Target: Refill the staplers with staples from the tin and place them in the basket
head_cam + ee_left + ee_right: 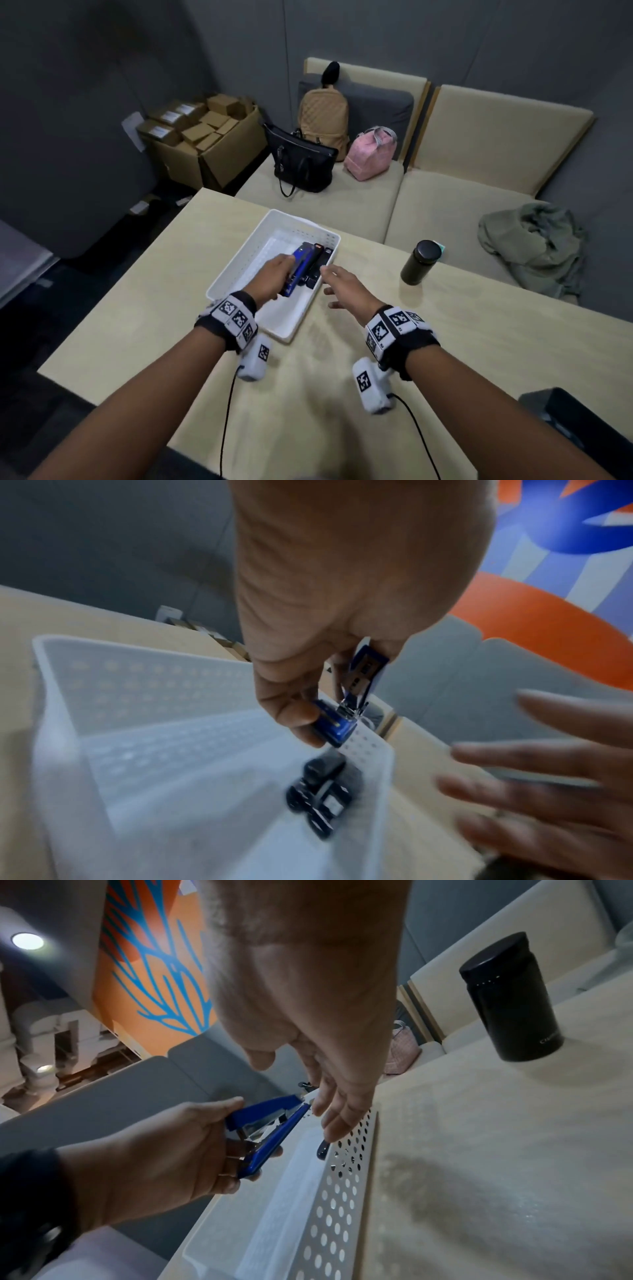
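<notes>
Blue plastic and bright metal make up the stapler [296, 272] that the left hand [274, 278] holds above a white basket [239, 263]. The stapler's two blue halves are spread in a narrow V, with the silver staple channel showing between them; the left wrist view shows the thumb pressed on one blue end and the fingers curled round the body. It hangs over the basket's right-hand half, tilted, clear of the floor of the basket.

Under it, against the basket's right wall, lie dark staplers [317, 265], black with a small red mark on one; they are blurred in the left wrist view and their number is hard to count. The basket is a shallow rectangular tray with rows of round holes in its walls, set slantwise on a pale wooden table [137, 308]. Its left half shows bare white floor.

The right hand [346, 287] hovers just beside the basket's right rim, fingers straight and spread, holding nothing. In the right wrist view its fingertips [337, 1129] sit just above the perforated wall, near the stapler's tip without touching it.

A black cylindrical flask [420, 262] stands upright on the table, well apart to the right. Bare tabletop lies between the flask and the right hand, and on the near side before both wrists. The table's far edge runs just behind the basket, with a cream bench [445, 212] beyond it.
</notes>
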Demonstrator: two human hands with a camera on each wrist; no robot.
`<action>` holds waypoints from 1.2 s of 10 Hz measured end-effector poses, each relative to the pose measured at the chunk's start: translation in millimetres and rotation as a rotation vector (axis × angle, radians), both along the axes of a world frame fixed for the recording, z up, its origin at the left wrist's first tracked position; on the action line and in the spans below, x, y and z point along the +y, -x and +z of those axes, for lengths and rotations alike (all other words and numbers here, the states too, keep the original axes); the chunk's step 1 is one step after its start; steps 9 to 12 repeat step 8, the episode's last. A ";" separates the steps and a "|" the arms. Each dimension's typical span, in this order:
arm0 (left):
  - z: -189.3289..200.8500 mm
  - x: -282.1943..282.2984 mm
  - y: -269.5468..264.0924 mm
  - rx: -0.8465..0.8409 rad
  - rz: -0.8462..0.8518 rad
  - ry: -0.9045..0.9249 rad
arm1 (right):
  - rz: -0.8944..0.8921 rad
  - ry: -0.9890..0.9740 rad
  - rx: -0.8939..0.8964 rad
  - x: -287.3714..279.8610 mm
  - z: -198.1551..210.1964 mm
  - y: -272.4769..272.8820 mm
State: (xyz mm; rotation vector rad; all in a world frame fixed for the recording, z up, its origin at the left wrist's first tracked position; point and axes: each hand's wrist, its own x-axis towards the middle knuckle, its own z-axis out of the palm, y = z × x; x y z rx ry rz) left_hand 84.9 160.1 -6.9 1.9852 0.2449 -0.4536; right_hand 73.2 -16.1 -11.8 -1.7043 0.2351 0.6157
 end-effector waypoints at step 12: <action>-58.8 -10.4 -73.2 -0.182 0.102 -0.320 | -0.122 0.089 0.180 -50.5 -54.7 28.9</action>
